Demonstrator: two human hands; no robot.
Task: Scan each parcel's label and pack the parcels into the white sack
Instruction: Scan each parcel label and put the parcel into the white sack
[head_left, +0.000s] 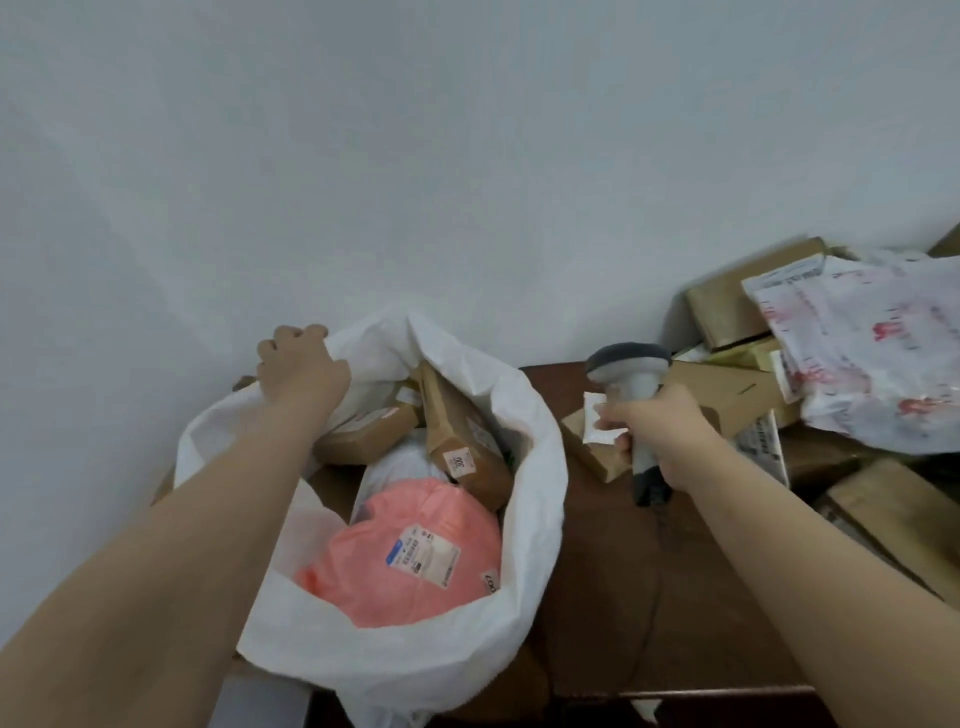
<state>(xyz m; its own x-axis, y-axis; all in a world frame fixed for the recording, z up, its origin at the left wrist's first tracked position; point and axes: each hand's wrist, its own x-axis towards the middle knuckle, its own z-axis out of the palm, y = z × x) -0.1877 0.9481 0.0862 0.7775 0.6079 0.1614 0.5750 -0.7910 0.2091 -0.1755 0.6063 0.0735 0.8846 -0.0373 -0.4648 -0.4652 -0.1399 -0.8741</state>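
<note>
At the crinkled white sack (535, 467) rim, left hand (301, 364) pinches plastic — right hand (670, 436) clasps smooth scanner (636, 384).

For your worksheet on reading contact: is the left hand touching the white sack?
Touching. The head view shows the left hand with its fingers curled over the far rim of the white sack, holding it open.

Plain pale wall (467, 156) behind a dark brown table (613, 571).
</note>
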